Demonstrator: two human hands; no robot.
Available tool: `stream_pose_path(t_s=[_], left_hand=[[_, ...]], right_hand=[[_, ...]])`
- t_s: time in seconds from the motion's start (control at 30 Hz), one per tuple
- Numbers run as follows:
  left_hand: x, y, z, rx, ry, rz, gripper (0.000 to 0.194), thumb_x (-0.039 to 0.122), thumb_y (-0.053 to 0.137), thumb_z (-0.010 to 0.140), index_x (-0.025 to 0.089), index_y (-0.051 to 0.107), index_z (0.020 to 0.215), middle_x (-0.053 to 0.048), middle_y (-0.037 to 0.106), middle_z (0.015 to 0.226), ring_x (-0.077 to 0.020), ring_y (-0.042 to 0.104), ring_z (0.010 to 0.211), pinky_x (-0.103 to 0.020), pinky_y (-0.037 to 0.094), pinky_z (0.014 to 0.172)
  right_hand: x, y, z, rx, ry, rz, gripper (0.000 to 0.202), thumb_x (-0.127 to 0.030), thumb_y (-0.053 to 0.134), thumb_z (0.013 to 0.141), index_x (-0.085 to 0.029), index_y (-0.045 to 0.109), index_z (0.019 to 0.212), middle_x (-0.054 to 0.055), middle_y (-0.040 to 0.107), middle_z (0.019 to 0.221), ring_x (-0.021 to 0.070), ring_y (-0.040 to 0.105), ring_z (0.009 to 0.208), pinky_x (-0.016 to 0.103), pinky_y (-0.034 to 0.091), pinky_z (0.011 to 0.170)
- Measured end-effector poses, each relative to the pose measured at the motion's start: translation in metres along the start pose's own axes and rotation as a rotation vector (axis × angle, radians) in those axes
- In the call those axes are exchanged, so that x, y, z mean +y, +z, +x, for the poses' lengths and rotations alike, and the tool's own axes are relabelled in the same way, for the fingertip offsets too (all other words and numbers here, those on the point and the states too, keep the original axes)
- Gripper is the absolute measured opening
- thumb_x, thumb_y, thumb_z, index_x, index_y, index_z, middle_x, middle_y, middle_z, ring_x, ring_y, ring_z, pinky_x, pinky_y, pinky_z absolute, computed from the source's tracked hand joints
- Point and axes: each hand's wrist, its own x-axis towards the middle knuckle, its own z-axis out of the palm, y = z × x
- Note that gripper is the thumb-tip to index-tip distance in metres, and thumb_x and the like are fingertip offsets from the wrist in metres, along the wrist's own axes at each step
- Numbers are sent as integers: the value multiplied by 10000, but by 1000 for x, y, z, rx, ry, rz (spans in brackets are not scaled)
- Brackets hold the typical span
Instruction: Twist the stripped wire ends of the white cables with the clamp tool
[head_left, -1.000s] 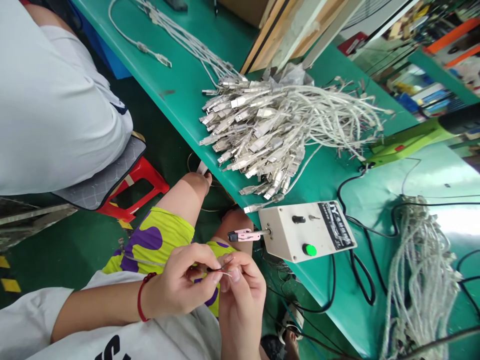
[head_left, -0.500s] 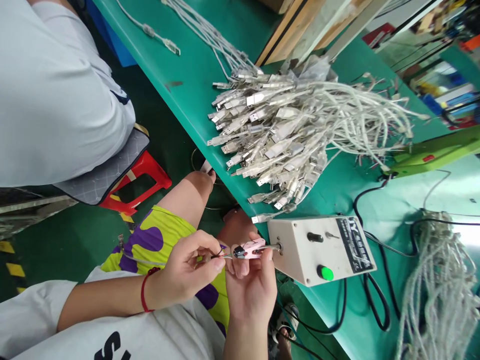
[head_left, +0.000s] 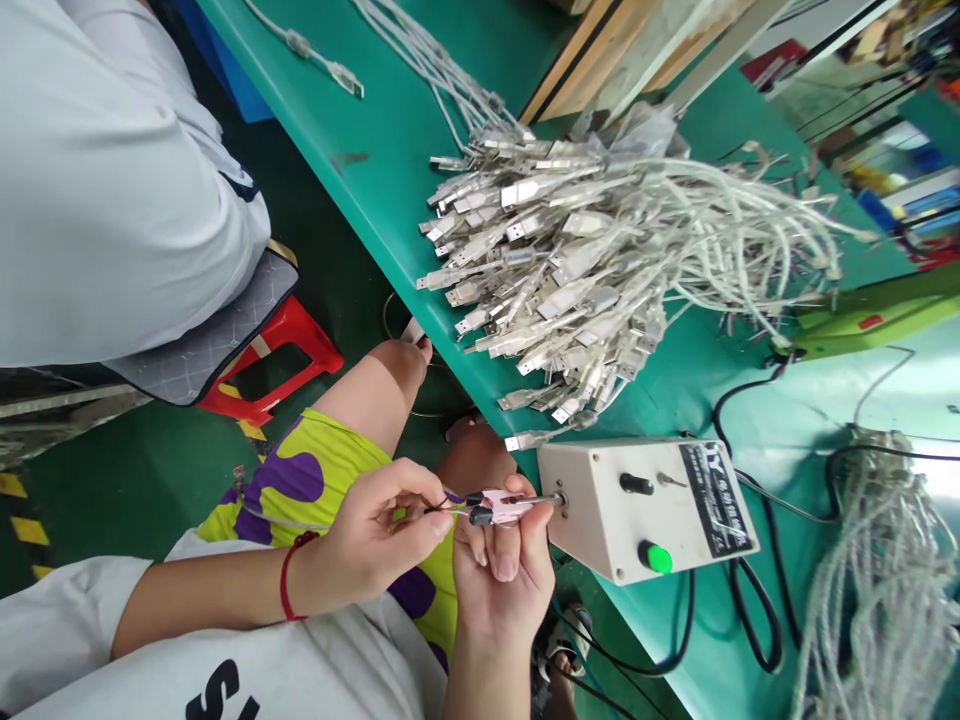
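My left hand (head_left: 390, 525), with a red cord at its wrist, pinches the thin coloured wires (head_left: 454, 506) at the end of a cable. That cable (head_left: 281, 523) runs back over the patterned shorts. Palm up, my right hand (head_left: 502, 560) holds a small pink clip (head_left: 501, 507) with black tips between thumb and fingers. The wires reach the clip's tips, which stand apart. A metal rod (head_left: 541, 499) runs from the side of the white box (head_left: 600, 515) to the clip. The box has a black knob and a green button.
A big pile of USB cables (head_left: 555, 260) covers the green table (head_left: 360, 190) beyond the box. More cables (head_left: 877, 590) lie at right, near black cords (head_left: 765, 600). A green tool (head_left: 885, 310) is at far right. At left a person (head_left: 127, 200) sits by a red stool (head_left: 281, 360).
The pink clip has turned in my right hand, and both black tips now show apart. My right fingers have shifted around it. The view has moved slightly.
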Motion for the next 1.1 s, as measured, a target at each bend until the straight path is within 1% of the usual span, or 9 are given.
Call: stream_pose_path(t_s=[0.3,0.4,0.47,0.57,0.63,0.77,0.83,0.93,1.1], left_hand=[[2,1,4,13,-39,61,53,206,743,1024,194,710,985,11,651,776,-96,525,586,-186,432,548],[0,0,3,8,-38,78,50,210,747,1023,197,718,984,9,654,773,-99,531,587,-194,431,549],[-1,-1,2,1,-32,87,45,212,750,1022,201,722,988,4,665,780,-105,546,597,-202,442,560],[-2,-2,1,-2,-22,107,43,218,756,1020,202,725,995,6,665,762,-109,541,579,-212,437,544],[-1,-2,0,9,-10,122,43,229,756,1025,204,728,1003,5,674,753,-110,544,563,-215,436,531],[2,-2,0,4,52,119,59,260,735,1057,208,731,1028,-24,737,762,-143,658,605,-231,533,584],[2,-3,-1,-1,79,126,59,258,725,1068,209,726,1036,-34,759,786,-159,712,658,-241,585,638],[1,-7,-6,49,120,166,28,229,721,1062,214,712,1040,-23,742,821,-139,686,660,-218,572,636],[1,-11,-12,37,191,184,32,198,718,1044,220,696,1049,-3,687,788,-128,617,611,-220,523,591]], right_hand=[[-3,1,0,-27,30,38,300,-542,858,980,-245,822,957,-157,160,426,68,59,418,201,189,420],[-3,-1,-3,-44,49,3,346,-590,817,997,-245,825,978,-150,173,424,81,74,428,213,220,433],[0,-4,-6,-50,81,-27,463,-692,768,992,-248,842,1101,-142,236,415,92,99,436,225,262,453],[8,-7,-12,-43,156,-37,795,-906,640,931,-243,803,1339,-116,391,424,93,134,428,234,294,478],[15,-8,-16,-22,203,-27,875,-963,579,910,-232,800,1338,-93,462,438,90,157,414,234,288,484],[28,-9,-23,5,239,-12,665,-864,661,936,-237,837,1071,-70,496,454,99,235,426,237,328,526],[33,-9,-28,6,227,5,627,-840,669,940,-237,836,977,-65,487,457,107,263,445,243,359,549],[36,-6,-36,-1,187,8,588,-796,650,974,-243,848,946,-56,484,466,124,312,477,246,387,574],[30,1,-47,-42,68,-135,340,-584,831,946,-249,846,1003,-73,495,527,115,350,523,238,380,607]])
